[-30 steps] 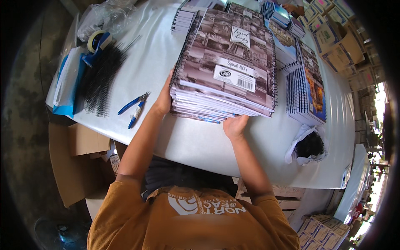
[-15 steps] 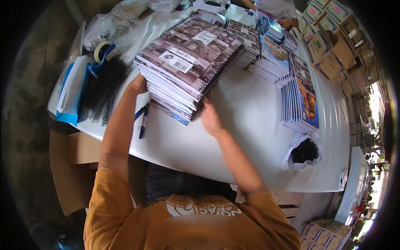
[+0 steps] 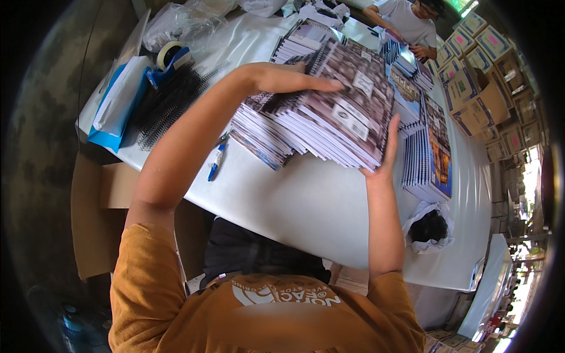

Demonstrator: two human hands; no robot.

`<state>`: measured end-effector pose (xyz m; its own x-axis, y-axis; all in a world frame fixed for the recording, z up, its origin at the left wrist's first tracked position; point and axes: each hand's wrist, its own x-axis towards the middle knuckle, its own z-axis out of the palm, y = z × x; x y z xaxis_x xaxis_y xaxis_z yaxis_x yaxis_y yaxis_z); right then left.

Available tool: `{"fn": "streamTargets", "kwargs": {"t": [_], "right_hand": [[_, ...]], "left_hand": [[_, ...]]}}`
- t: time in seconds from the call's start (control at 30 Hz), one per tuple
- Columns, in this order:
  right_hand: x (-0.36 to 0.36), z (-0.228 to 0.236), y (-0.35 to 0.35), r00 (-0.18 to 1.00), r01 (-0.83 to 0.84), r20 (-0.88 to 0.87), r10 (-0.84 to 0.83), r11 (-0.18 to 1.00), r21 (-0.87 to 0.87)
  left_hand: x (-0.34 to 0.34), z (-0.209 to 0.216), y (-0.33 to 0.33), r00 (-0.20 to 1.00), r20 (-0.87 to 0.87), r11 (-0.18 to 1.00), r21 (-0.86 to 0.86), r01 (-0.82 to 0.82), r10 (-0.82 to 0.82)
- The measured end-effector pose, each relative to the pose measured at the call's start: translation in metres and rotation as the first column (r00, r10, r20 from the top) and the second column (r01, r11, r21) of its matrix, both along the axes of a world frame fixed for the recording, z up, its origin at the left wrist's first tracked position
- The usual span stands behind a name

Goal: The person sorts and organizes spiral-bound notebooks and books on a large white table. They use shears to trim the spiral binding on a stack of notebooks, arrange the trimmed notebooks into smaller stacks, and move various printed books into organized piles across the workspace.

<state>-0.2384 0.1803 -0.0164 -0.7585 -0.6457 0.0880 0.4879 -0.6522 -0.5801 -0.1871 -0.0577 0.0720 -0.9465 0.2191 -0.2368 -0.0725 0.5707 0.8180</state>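
A thick stack of spiral notebooks with brown photo covers is tilted between my two hands over the table. My left hand grips its spiral-bound left side, the thumb lying over the top cover. Around the near right corner wraps my right hand, fingers along the right edge and underneath. Beneath and to the left lies a lower pile of notebooks, partly covered by the held stack and my left arm. Beside that pile rests a blue and white pen.
Loose black spiral coils, a blue tape dispenser and a blue-and-white packet lie at left. More notebook stacks and a wrapped black bundle are at right. A co-worker handles notebooks beyond; cartons are piled behind.
The upper notebooks have been lifted off the tall pile, turned and carried right. My left hand has moved from the pile's lower left side onto the top; my right hand has shifted right.
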Motion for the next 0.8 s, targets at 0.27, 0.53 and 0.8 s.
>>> {"fn": "streamTargets", "kwargs": {"t": [0.27, 0.53, 0.8], "right_hand": [[-0.002, -0.048, 0.022, 0.991, 0.129, 0.045, -0.123, 0.979, -0.158], [-0.010, -0.053, 0.033, 0.994, 0.106, 0.034, -0.102, 0.984, -0.140], [-0.019, -0.059, 0.024, 0.998, 0.065, 0.019, -0.063, 0.987, -0.146]], "left_hand": [[-0.035, -0.038, 0.008, 0.940, -0.012, 0.940, -0.020, -0.341, 0.341], [-0.045, -0.044, -0.020, 0.943, -0.134, 0.951, -0.005, -0.309, 0.305], [-0.049, -0.017, -0.004, 0.984, 0.011, 0.970, -0.175, -0.171, 0.176]]}}
